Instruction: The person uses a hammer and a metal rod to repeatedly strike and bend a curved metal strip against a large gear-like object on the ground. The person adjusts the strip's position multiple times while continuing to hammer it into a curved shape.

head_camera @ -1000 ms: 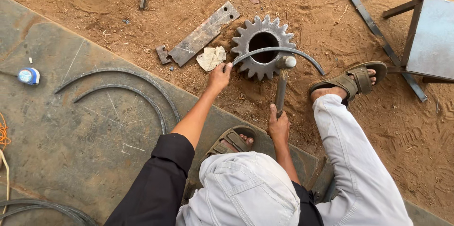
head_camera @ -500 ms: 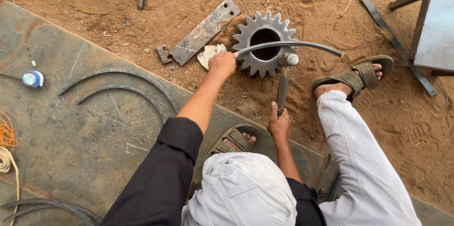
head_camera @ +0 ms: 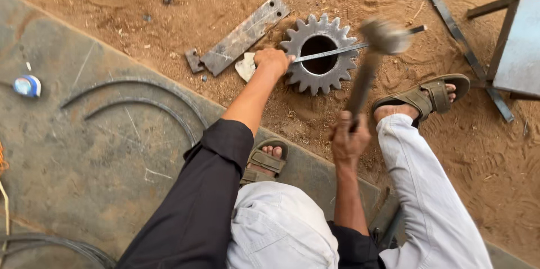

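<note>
My left hand [head_camera: 272, 61] grips one end of a thin curved metal strip [head_camera: 337, 51] that lies across a large rusty gear [head_camera: 319, 55] on the sandy ground. My right hand [head_camera: 349, 138] holds the handle of a hammer [head_camera: 376, 55], whose blurred head is raised above the strip, right of the gear's hole. The strip's far end reaches past the hammer head to the right.
A flat drilled steel bar [head_camera: 243, 35] and a small white scrap [head_camera: 246, 67] lie left of the gear. A grey sheet [head_camera: 90, 162] bears curved strips [head_camera: 135, 92] and a tape measure [head_camera: 27, 85]. A metal stool [head_camera: 514, 49] stands at right. My sandalled feet [head_camera: 419, 99] flank the work.
The hammer has swung up from resting beside the gear to above the strip. My left hand has turned the strip, which now lies flatter across the gear.
</note>
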